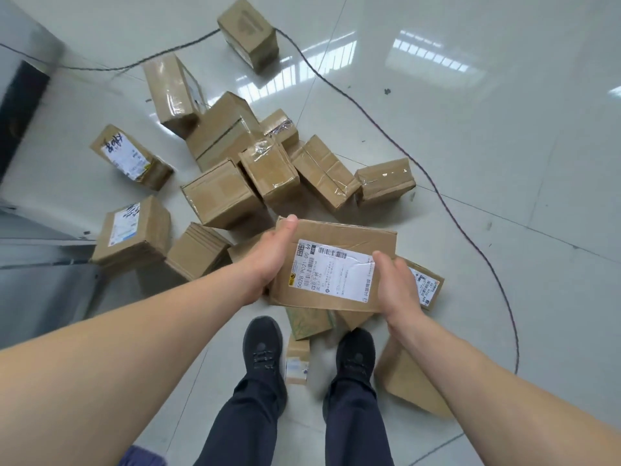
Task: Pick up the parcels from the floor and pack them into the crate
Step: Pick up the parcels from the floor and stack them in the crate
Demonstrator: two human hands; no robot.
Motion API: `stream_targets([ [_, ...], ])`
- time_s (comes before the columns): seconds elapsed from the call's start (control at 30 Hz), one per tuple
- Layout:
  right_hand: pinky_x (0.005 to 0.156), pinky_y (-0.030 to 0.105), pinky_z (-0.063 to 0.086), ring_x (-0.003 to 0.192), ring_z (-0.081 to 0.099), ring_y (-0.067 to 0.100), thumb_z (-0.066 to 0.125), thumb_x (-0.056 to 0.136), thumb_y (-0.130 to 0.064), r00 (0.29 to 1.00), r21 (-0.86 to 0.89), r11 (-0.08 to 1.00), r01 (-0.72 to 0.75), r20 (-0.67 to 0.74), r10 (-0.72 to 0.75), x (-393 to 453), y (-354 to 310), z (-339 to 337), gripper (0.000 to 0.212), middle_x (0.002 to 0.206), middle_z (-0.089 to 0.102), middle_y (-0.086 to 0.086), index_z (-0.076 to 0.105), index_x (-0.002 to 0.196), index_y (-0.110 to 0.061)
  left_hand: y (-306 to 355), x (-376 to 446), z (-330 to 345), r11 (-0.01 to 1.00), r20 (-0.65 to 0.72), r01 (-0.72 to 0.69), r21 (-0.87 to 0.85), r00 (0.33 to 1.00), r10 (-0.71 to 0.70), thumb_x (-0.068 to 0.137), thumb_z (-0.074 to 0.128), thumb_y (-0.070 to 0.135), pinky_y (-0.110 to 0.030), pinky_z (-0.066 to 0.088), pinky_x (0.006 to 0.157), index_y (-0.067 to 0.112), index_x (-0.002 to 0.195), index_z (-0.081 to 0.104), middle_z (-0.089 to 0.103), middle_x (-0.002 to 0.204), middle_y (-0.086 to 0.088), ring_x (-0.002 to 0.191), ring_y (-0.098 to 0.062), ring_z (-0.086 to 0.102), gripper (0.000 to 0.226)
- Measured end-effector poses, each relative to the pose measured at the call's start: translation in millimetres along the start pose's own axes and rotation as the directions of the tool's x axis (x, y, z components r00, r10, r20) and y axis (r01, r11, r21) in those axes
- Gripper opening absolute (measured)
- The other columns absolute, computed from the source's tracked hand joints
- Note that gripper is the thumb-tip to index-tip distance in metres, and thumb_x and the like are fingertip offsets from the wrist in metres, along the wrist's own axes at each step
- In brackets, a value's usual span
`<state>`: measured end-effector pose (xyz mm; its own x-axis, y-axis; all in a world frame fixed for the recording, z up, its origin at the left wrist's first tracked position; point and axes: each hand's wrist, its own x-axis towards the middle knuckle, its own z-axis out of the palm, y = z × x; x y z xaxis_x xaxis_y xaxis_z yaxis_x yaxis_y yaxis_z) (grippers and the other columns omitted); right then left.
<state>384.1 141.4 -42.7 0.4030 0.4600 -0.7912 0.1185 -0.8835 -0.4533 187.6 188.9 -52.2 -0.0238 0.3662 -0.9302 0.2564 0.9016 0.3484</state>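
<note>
Both hands grip a creased brown parcel (336, 264) bearing a white label.

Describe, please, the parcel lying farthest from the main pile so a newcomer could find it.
Start from the black cable crossing the pale tiled floor. At the top of the view, the farthest parcel lies beside it. Unlike its neighbours, it lies alone, apart from the heap.
</note>
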Motion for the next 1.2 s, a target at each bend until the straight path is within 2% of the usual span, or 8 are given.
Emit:
stream_targets([
  [0.1, 0.080, 0.038, 0.039, 0.090, 0.057, 0.018, 0.046, 0.096, -0.051, 0.997, -0.092, 0.993, 0.072, -0.005, -0.072, -48.5, -42.6, -13.7, 0.032, 0.094, 0.061, -0.006, 0.058, 0.093, -0.021, 11.8, -53.0, -27.2, 0.998, -0.030, -0.013, -0.054, 0.999, 0.012, 0.051, 0.030, 0.098, -0.039, 0.048, 0.083, 0.038, 0.139, 0.045, 0.068, 0.118, 0.005, 0.104, -0.020, 0.064, 0.108],
  [0.2, 0.081, 0.040, 0.044, 0.093, 0.060, 0.025, 0.043, 0.096, -0.051, 0.985, -0.135, 0.976, 0.172, 0.007, -0.173, -99.2, -83.9, -26.4, 0.037, 0.091, 0.064, -0.004, 0.061, 0.092, -0.019, 24.5, -114.6, -51.3, 0.988, -0.056, -0.046, -0.150, 0.998, 0.038, 0.058, 0.033, 0.096, -0.051, 0.045, 0.098, 0.036, 0.131, 0.050, 0.070, 0.113, 0.004, 0.104, -0.022, 0.064, 0.096],
  [0.3, 0.080, 0.037, 0.038, 0.095, 0.058, 0.023, 0.041, 0.100, -0.048, 0.962, -0.166, 0.947, 0.273, 0.060, -0.267, -146.6, -118.7, -35.1, 0.034, 0.088, 0.061, -0.013, 0.059, 0.086, -0.022, 31.8, -176.8, -68.1, 0.963, -0.101, -0.107, -0.246, 0.991, 0.084, 0.087, 0.029, 0.081, -0.042, 0.046, 0.089, 0.038, 0.112, 0.060, 0.071, 0.103, 0.005, 0.098, -0.018, 0.063, 0.058],
  [0.43, 0.083, 0.032, 0.029, 0.097, 0.046, 0.019, 0.037, 0.106, -0.040, 0.899, -0.236, 0.870, 0.433, 0.188, -0.396, -202.4, -151.4, -39.5, 0.033, 0.093, 0.055, -0.006, 0.061, 0.094, -0.020, 21.7, -246.2, -89.8, 0.917, -0.213, -0.180, -0.356, 0.971, 0.108, 0.085, 0.031, 0.082, -0.031, 0.046, 0.069, 0.035, 0.131, 0.053, 0.071, 0.113, 0.003, 0.100, -0.019, 0.066, 0.069],
  [0.57, 0.081, 0.029, 0.026, 0.097, 0.043, 0.016, 0.032, 0.108, -0.036, 0.808, -0.330, 0.743, 0.582, 0.339, -0.482, -254.3, -166.8, -37.3, 0.034, 0.111, 0.059, 0.007, 0.060, 0.108, -0.017, -6.1, -307.6, -106.1, 0.867, -0.330, -0.242, -0.435, 0.939, 0.097, 0.055, 0.034, 0.102, -0.045, 0.049, 0.093, 0.037, 0.136, 0.048, 0.068, 0.122, 0.006, 0.110, -0.021, 0.065, 0.105],
  [0.67, 0.080, 0.034, 0.031, 0.093, 0.049, 0.019, 0.035, 0.106, -0.040, 0.754, -0.316, 0.693, 0.648, 0.396, -0.524, -290.5, -171.5, -30.2, 0.031, 0.106, 0.060, 0.003, 0.058, 0.097, -0.020, -40.8, -327.7, -120.6, 0.832, -0.434, -0.295, -0.469, 0.898, 0.073, 0.045, 0.036, 0.107, -0.052, 0.052, 0.091, 0.038, 0.134, 0.049, 0.068, 0.122, 0.006, 0.106, -0.025, 0.067, 0.113],
  [1.07, 0.068, 0.032, 0.037, 0.073, 0.043, 0.002, 0.039, 0.107, -0.044, 0.546, -0.254, 0.517, 0.818, 0.627, -0.556, -443.4, -135.2, 30.3, 0.032, 0.082, 0.049, -0.011, 0.055, 0.090, -0.023, -154.4, -485.4, -155.5, 0.651, -0.599, -0.532, -0.542, 0.788, 0.145, 0.093, 0.025, 0.074, -0.045, 0.053, 0.095, 0.025, 0.114, 0.071, 0.076, 0.105, 0.003, 0.098, -0.019, 0.072, 0.070],
  [1.2, 0.083, 0.051, 0.056, 0.085, 0.066, 0.024, 0.040, 0.097, -0.062, 0.517, -0.239, 0.506, 0.829, 0.673, -0.530, -502.0, -98.3, 59.3, 0.046, 0.090, 0.069, 0.006, 0.063, 0.083, -0.024, -217.4, -521.6, -168.9, 0.589, -0.643, -0.568, -0.574, 0.758, 0.104, 0.086, 0.028, 0.082, -0.044, 0.052, 0.096, 0.028, 0.118, 0.068, 0.075, 0.108, 0.005, 0.101, -0.018, 0.071, 0.075],
])
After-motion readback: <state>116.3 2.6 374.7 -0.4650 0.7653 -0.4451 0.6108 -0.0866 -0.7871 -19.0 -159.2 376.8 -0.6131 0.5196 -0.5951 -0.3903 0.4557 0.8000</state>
